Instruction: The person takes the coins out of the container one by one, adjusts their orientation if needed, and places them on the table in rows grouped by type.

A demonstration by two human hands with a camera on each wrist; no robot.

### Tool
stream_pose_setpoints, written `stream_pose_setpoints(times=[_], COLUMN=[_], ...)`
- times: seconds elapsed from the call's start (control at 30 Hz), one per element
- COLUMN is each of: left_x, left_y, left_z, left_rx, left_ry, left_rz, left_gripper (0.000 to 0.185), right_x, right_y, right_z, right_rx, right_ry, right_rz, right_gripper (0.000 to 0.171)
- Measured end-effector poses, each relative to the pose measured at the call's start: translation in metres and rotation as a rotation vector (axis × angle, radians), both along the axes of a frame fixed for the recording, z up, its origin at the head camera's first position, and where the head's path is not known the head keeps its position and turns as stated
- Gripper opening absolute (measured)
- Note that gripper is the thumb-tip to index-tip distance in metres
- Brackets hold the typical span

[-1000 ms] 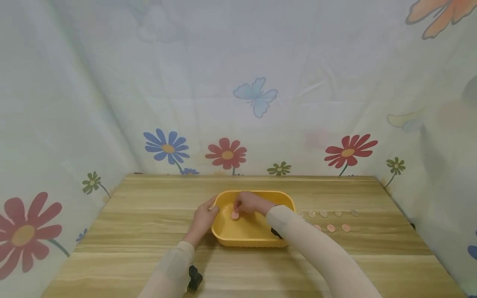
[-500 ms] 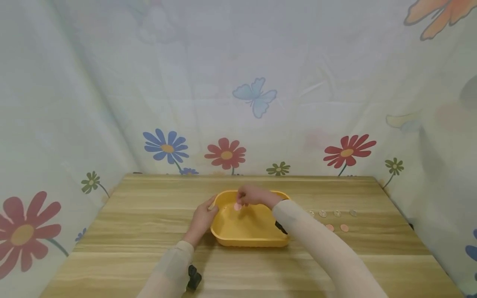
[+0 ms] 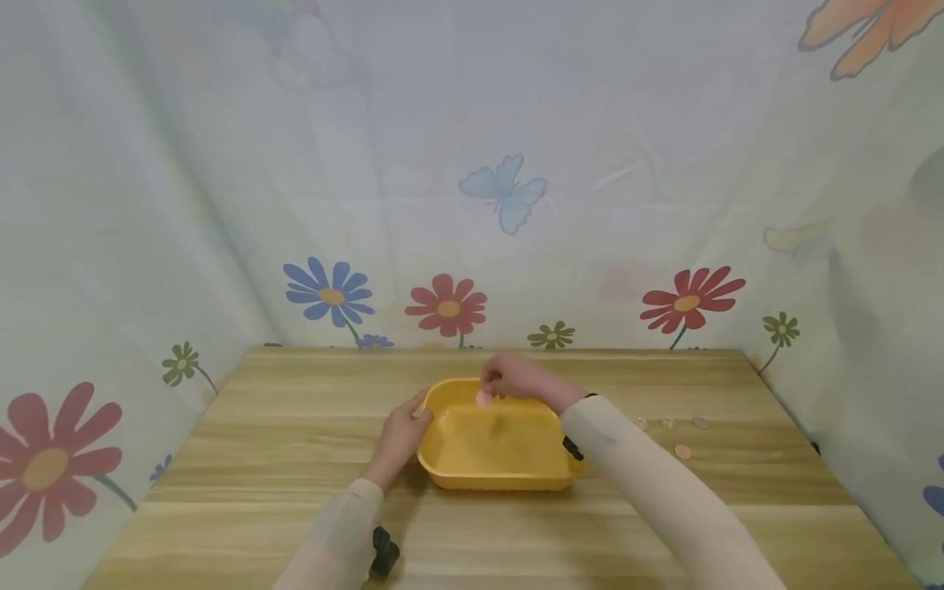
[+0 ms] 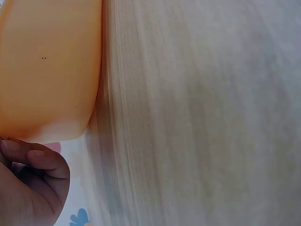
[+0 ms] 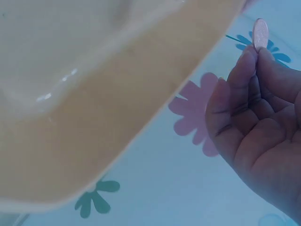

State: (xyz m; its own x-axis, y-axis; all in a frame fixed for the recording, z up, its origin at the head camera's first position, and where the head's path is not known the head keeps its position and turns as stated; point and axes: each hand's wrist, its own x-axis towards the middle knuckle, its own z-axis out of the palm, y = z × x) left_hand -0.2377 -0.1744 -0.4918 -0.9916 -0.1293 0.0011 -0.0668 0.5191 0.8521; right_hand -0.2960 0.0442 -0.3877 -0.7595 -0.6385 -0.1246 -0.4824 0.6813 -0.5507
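Observation:
A yellow plastic basin [image 3: 472, 451] stands on the wooden table. My left hand [image 3: 401, 430] grips its left end at the rim. In the left wrist view, curled fingers [image 4: 46, 162] lie close against the basin's edge. Over the basin's far side, my right hand [image 3: 522, 381] pinches a thin pinkish disc, coin-like [image 3: 483, 399], between thumb and fingertips. The right wrist view has this coin-like disc [image 5: 260, 34] upright on edge, above the level of the rim. Few marks show on the basin's floor.
Right of the basin, clear round discs [image 3: 668, 423] lie in a row on the table [image 3: 221, 459]. A pinkish disc [image 3: 683, 451] lies nearer to me, beside my right sleeve [image 3: 649, 483], which covers part of that area. A flowered cloth [image 3: 590, 205] hangs behind.
My right hand has lifted the coin-like disc from low in the basin, moving up and rightward. Its sleeve now covers more of the discs on the table. The left hand stays put.

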Motion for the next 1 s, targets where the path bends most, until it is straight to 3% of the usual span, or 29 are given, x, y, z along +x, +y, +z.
stream_pose_setpoints(times=[0.43,1.0], left_x=[-0.002,0.0], left_y=[0.0,0.0], left_z=[0.004,0.0], left_rx=[0.005,0.016], left_ry=[-0.008,-0.01], left_rz=[-0.007,-0.001], left_gripper=[0.053,0.052], right_x=[0.017,0.025], right_y=[0.039,0.1], right_z=[0.013,-0.006], right_rx=[-0.055,-0.171], right_ry=[0.029,0.014], right_rz=[0.003,0.0], right_gripper=[0.017,0.014])
